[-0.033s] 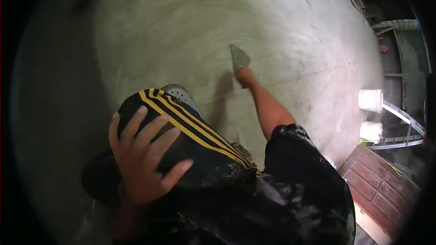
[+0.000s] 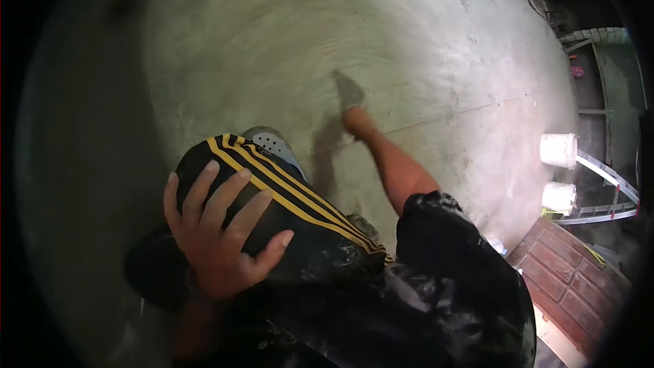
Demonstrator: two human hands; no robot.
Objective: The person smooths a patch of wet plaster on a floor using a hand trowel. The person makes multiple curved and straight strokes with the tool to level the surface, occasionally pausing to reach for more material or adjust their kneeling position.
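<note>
My right hand (image 2: pixel 356 121) grips a grey, pointed trowel (image 2: pixel 348 87), its blade at the pale concrete floor (image 2: pixel 238 48); motion blurs both, and the handle is hidden in my fist. My left hand (image 2: pixel 225 232) lies with spread fingers on my dark trouser leg (image 2: pixel 313 238), which has yellow stripes. Below that knee a grey perforated clog (image 2: pixel 267 143) shows on my foot.
At the right, two white buckets (image 2: pixel 557 151) stand beside a metal ladder (image 2: pixel 606 177). A brown panelled door (image 2: pixel 565 272) lies below them, near a yellow cord (image 2: pixel 595 256). Along the far right edge is framed grey structure (image 2: pixel 606 82) with a small pink item (image 2: pixel 577 71).
My right hand and the trowel have shifted slightly to the left across the floor. My left hand stays on my leg, barely moved.
</note>
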